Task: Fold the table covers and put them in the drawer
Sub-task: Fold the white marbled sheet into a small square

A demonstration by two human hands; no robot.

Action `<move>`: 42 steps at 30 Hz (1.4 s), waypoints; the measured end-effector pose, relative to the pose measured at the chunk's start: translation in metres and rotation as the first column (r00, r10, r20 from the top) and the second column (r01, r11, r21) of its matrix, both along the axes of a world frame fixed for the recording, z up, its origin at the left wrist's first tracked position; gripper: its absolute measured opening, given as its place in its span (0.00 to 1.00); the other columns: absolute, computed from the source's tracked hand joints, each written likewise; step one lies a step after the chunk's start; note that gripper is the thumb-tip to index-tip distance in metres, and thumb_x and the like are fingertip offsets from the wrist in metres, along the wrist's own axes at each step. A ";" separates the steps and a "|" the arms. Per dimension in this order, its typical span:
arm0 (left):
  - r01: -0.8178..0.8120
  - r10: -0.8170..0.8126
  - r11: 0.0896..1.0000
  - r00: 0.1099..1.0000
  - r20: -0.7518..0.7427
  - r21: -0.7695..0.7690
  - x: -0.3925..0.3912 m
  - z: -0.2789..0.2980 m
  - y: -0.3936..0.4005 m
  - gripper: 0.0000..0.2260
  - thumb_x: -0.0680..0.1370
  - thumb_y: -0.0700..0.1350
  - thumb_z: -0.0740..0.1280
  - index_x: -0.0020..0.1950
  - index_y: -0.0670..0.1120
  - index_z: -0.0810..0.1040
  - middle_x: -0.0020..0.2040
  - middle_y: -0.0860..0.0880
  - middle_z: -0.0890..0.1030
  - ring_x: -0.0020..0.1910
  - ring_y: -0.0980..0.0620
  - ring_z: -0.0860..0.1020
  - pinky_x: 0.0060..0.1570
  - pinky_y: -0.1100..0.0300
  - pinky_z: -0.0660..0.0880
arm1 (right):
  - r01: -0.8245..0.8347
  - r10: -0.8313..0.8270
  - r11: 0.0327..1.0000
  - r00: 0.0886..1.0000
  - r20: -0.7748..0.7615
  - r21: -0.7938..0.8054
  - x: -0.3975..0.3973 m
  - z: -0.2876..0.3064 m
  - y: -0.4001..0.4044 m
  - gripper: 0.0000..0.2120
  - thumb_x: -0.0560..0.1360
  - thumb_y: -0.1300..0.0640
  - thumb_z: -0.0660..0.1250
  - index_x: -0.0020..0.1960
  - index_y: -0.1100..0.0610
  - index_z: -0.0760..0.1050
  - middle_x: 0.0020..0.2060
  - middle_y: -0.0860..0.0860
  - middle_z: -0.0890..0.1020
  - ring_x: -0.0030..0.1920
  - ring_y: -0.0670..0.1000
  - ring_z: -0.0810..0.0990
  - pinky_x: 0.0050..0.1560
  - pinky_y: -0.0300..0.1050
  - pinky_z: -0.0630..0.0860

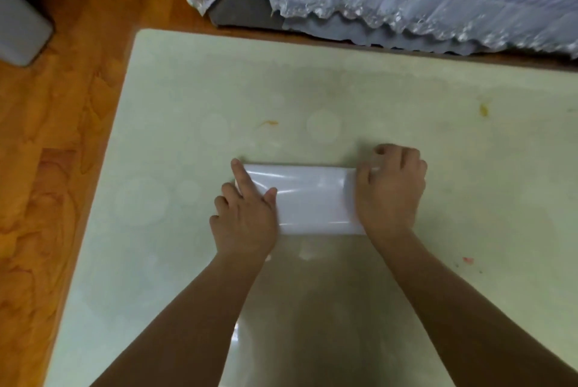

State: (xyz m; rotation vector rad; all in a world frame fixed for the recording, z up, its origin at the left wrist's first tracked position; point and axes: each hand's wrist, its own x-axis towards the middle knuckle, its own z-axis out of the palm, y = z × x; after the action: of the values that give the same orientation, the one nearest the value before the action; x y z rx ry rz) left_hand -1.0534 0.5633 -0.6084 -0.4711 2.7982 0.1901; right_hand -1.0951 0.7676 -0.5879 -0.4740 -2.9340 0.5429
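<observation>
Folded glossy white plastic table cover [312,199] lies flat mid pale green tabletop [312,89], long axis side to side before us. Our left hand [247,217] presses its left end, forefinger straight along the edge, other fingers curled. Our right hand [391,192] pinches the right end. Risk, we judge: slick plastic springs open or slides if pressure eases.
</observation>
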 end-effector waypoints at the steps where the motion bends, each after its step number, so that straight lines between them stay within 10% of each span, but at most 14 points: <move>1: -0.023 0.022 0.999 0.999 0.039 0.034 -0.001 0.001 0.001 0.37 0.83 0.62 0.53 0.83 0.42 0.42 0.62 0.39 0.72 0.55 0.39 0.75 0.43 0.47 0.75 | 0.160 -0.146 0.985 0.969 0.197 -0.056 0.015 0.003 0.010 0.25 0.77 0.41 0.57 0.62 0.60 0.75 0.59 0.60 0.77 0.57 0.62 0.73 0.54 0.52 0.69; 3: -0.083 0.073 0.991 0.993 0.096 0.105 -0.006 0.004 0.004 0.37 0.83 0.62 0.53 0.82 0.46 0.38 0.66 0.38 0.68 0.59 0.36 0.73 0.49 0.44 0.73 | 0.503 -0.249 0.811 0.760 0.600 -0.300 0.037 0.003 0.018 0.36 0.74 0.31 0.59 0.67 0.60 0.71 0.62 0.60 0.77 0.60 0.63 0.76 0.59 0.55 0.75; 5: -0.173 0.149 0.977 0.972 0.180 0.125 -0.016 0.008 0.006 0.37 0.83 0.62 0.53 0.82 0.49 0.35 0.72 0.39 0.64 0.63 0.33 0.72 0.57 0.42 0.71 | 0.627 -0.219 0.657 0.690 0.689 -0.419 0.037 0.003 0.012 0.47 0.65 0.22 0.60 0.67 0.58 0.71 0.62 0.59 0.77 0.58 0.63 0.79 0.57 0.61 0.79; 11: -0.268 0.201 0.948 0.922 0.331 0.173 -0.025 0.014 0.000 0.36 0.83 0.64 0.51 0.79 0.56 0.28 0.79 0.41 0.56 0.69 0.35 0.71 0.66 0.42 0.71 | 0.645 -0.159 0.537 0.710 0.686 -0.544 0.027 -0.005 0.013 0.46 0.53 0.20 0.63 0.51 0.57 0.80 0.51 0.54 0.83 0.56 0.60 0.83 0.61 0.59 0.79; 18: -0.450 0.314 0.767 0.885 0.344 0.457 -0.021 0.017 -0.024 0.36 0.80 0.67 0.56 0.79 0.66 0.34 0.77 0.41 0.54 0.58 0.34 0.72 0.55 0.38 0.79 | 0.567 0.030 0.227 0.808 0.588 -0.792 0.003 0.016 0.011 0.54 0.53 0.33 0.78 0.72 0.58 0.71 0.59 0.52 0.83 0.54 0.52 0.85 0.56 0.48 0.80; 22: -0.452 0.332 0.697 0.891 0.308 0.557 -0.011 0.041 -0.025 0.38 0.79 0.68 0.58 0.80 0.66 0.37 0.76 0.41 0.59 0.58 0.37 0.72 0.54 0.38 0.80 | 0.443 -0.054 0.114 0.896 0.440 -0.889 0.011 0.042 -0.005 0.30 0.60 0.48 0.79 0.55 0.62 0.75 0.53 0.57 0.84 0.51 0.57 0.85 0.48 0.52 0.80; 24: -0.452 0.347 0.575 0.890 0.297 0.682 0.004 0.061 -0.033 0.41 0.75 0.70 0.65 0.80 0.66 0.42 0.75 0.45 0.66 0.61 0.40 0.75 0.58 0.39 0.79 | 0.384 -0.092 0.074 0.922 0.377 -0.920 0.038 0.066 -0.004 0.19 0.65 0.55 0.80 0.45 0.58 0.71 0.45 0.59 0.82 0.46 0.57 0.82 0.47 0.52 0.77; 28: -0.630 0.261 0.010 0.752 0.606 0.777 0.065 0.158 -0.043 0.26 0.78 0.63 0.66 0.72 0.53 0.73 0.66 0.47 0.81 0.62 0.44 0.81 0.59 0.42 0.79 | 0.392 -0.028 -0.080 0.918 0.395 -0.916 0.121 0.147 0.024 0.23 0.70 0.56 0.75 0.62 0.64 0.76 0.54 0.62 0.83 0.51 0.60 0.83 0.50 0.52 0.80; 31: -0.659 0.178 -0.091 0.727 0.663 0.746 0.116 0.234 -0.042 0.30 0.76 0.71 0.59 0.68 0.53 0.79 0.62 0.44 0.83 0.63 0.42 0.81 0.63 0.42 0.75 | 0.399 -0.002 -0.154 0.915 0.404 -0.904 0.187 0.211 0.042 0.23 0.74 0.56 0.70 0.67 0.63 0.75 0.60 0.62 0.82 0.56 0.60 0.82 0.55 0.53 0.80; 36: -0.563 0.274 -0.043 0.788 0.552 0.825 0.174 0.317 -0.029 0.18 0.80 0.59 0.63 0.58 0.49 0.84 0.53 0.42 0.85 0.50 0.42 0.83 0.54 0.46 0.78 | 0.374 -0.002 -0.115 0.926 0.377 -0.920 0.263 0.279 0.047 0.22 0.75 0.54 0.68 0.67 0.60 0.75 0.62 0.62 0.81 0.61 0.59 0.81 0.60 0.52 0.78; 42: -0.250 0.397 0.315 0.911 0.112 0.916 0.228 0.372 -0.022 0.19 0.73 0.55 0.60 0.53 0.42 0.78 0.49 0.42 0.82 0.50 0.39 0.79 0.50 0.46 0.75 | 0.351 0.231 0.059 0.906 0.355 -0.935 0.305 0.328 0.062 0.44 0.63 0.40 0.81 0.72 0.57 0.70 0.65 0.54 0.81 0.66 0.54 0.79 0.70 0.54 0.71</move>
State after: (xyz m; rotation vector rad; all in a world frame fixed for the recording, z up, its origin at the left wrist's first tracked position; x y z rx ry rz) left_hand -0.8257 0.5410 -0.2365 -0.6999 2.1107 1.8267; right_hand -0.7898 0.8300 -0.2599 -0.8769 -2.1249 2.8670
